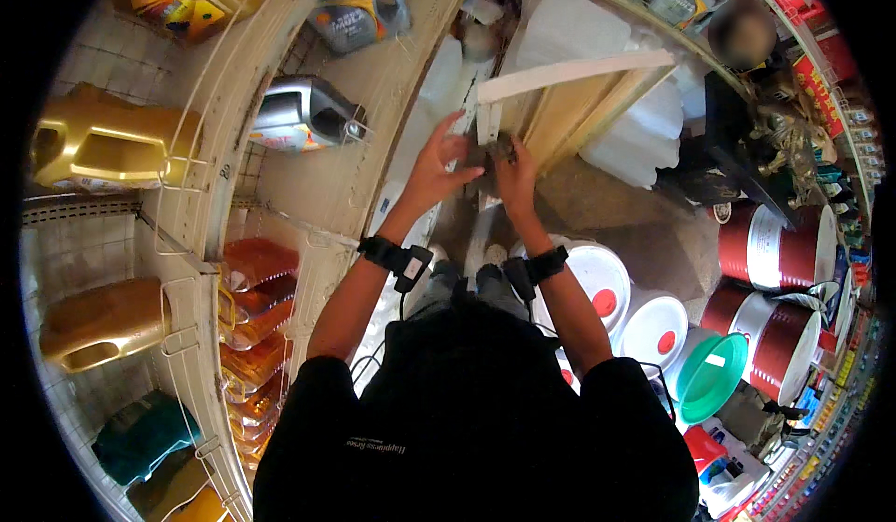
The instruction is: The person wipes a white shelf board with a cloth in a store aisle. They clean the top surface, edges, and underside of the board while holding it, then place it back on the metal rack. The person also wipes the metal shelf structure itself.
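Both of my hands are raised at the middle, beside the end of a pale shelf unit [577, 76]. My left hand [442, 165] has thumb and fingers spread apart, with nothing plainly in its grasp. Close to its right, my right hand [516, 181] is closed, fingers bent around a small dark thing [504, 147] just below the corner of the unit. What kind of thing it is cannot be made out. A dark strap with a small box is on each of my wrists.
Shelves on the left carry gold jugs [112, 144], a silver oil jug [303, 116] and amber bottles [257, 335]. On my right stand white lidded buckets [597, 284], a green tub [714, 373] and red-and-white drums [779, 246]. Translucent containers [639, 134] sit behind the unit.
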A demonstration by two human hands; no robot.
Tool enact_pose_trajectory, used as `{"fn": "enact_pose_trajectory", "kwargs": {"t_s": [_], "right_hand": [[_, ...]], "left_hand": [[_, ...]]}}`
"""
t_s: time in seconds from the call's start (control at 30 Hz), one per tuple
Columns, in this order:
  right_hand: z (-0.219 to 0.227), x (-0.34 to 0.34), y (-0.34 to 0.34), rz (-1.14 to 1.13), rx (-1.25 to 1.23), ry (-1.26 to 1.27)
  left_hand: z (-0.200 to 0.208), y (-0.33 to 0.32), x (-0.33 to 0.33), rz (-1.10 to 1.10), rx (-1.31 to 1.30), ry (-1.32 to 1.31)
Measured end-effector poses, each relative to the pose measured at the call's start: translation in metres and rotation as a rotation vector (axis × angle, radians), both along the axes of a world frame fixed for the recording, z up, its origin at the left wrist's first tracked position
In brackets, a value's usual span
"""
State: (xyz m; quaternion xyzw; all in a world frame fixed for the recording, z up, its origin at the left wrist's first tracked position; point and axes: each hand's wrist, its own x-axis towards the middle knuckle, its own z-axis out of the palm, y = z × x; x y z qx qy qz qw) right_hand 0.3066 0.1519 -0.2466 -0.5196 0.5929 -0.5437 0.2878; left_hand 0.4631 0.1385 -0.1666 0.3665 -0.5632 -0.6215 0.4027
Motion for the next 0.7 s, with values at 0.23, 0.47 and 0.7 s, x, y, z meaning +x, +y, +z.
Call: {"fn": "enact_pose_trajectory", "kwargs": {"t_s": [0.23,0.47,0.7], "right_hand": [[-0.023,0.016,0.022,0.156,0.006,-0.063],[-0.101,-0.012,0.034,0.179,0.164,-0.046],[0.014,-0.001,0.005,0.178,0.046,-0.134]], "left_hand": [[-0.051,0.022,0.009,0.129,0.011,-0.087],[-0.084,0.032,-0.005,0.076,0.198,-0.047],[-0.004,0.023,0.007,0.117,-0.006,0.012]]}}
